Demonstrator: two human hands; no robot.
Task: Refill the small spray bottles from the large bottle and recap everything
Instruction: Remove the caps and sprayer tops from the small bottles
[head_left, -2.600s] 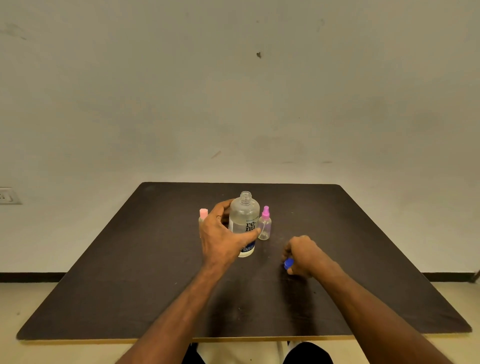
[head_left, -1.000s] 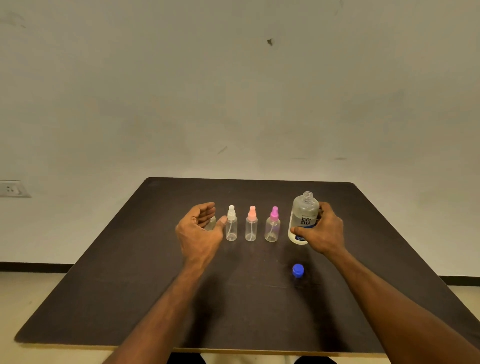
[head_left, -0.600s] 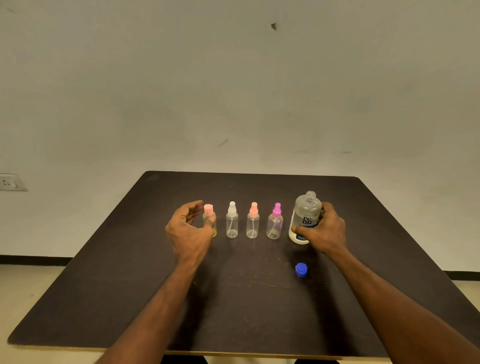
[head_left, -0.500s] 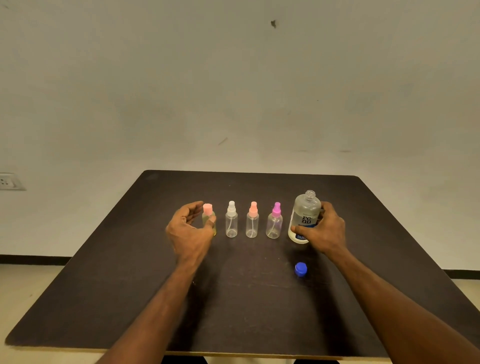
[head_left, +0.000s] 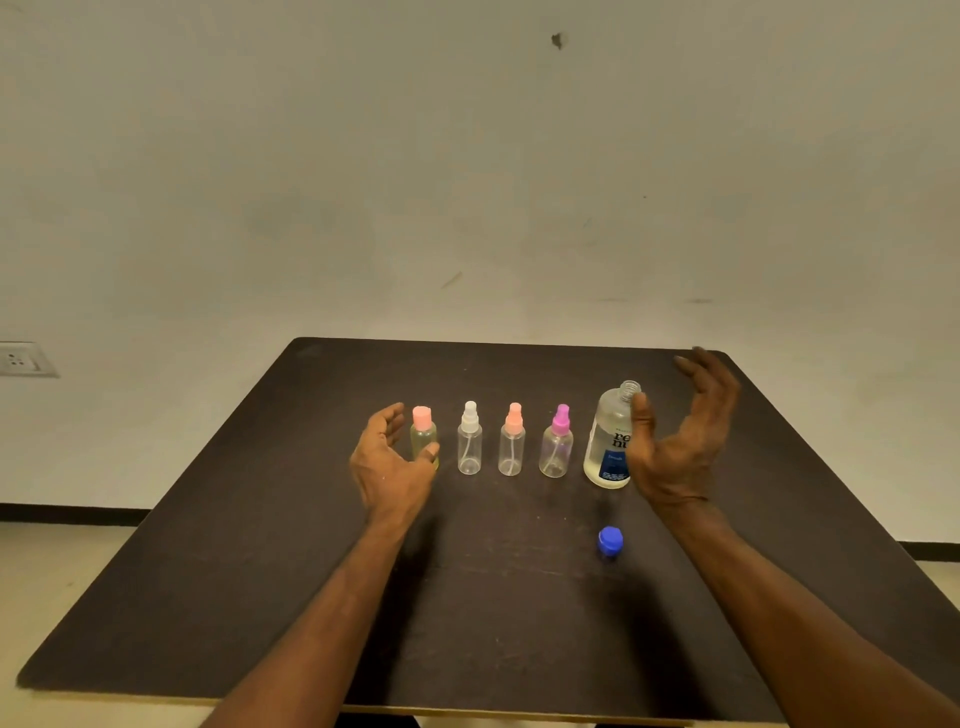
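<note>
Four small spray bottles stand in a row on the dark table (head_left: 260, 571): a yellowish one with a pink cap (head_left: 422, 434), a clear one with a white cap (head_left: 469, 441), one with a salmon cap (head_left: 511, 441) and one with a magenta cap (head_left: 556, 447). The large clear bottle (head_left: 605, 447) stands uncapped at the right end. Its blue cap (head_left: 610, 540) lies in front of it. My left hand (head_left: 387, 467) cups loosely around the pink-capped bottle, thumb at its front, fingers apart. My right hand (head_left: 680, 441) is open just right of the large bottle, not gripping it.
The table's far edge runs close to a plain wall. A wall socket (head_left: 23, 358) sits at the far left, off the table. The table's front edge lies under my forearms.
My right hand has let go of the large bottle and opened, lifting away to the right. My left hand stays cupped at the pink-capped bottle.
</note>
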